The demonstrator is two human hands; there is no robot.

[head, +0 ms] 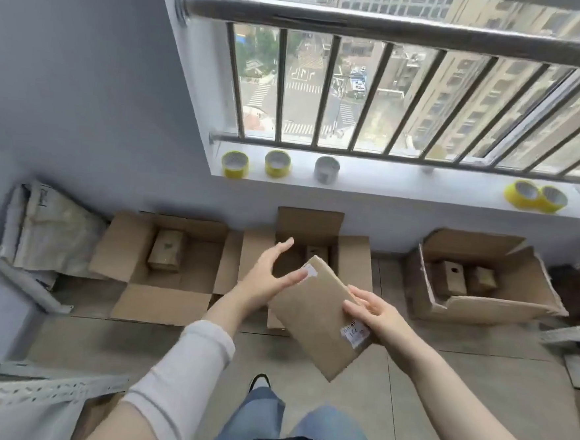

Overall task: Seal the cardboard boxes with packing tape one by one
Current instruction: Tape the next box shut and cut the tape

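I hold a small flat cardboard box (313, 310) in front of me, tilted, above the floor. My right hand (374, 315) grips its near right edge by a white label. My left hand (271, 273) is spread at the box's far left corner, thumb touching it, fingers straight. Rolls of packing tape stand on the window sill: two yellow rolls (236, 164) (277, 164) at the left, a grey roll (326, 169) beside them, and a yellow pair (537, 197) at the right.
Three large open cardboard cartons stand on the floor under the sill: left carton (125, 242), middle carton (354, 255), right carton (518, 270), each holding small boxes. Folded paper sacks (51, 230) lean at the left wall. Metal rails (39, 391) lie at the lower left.
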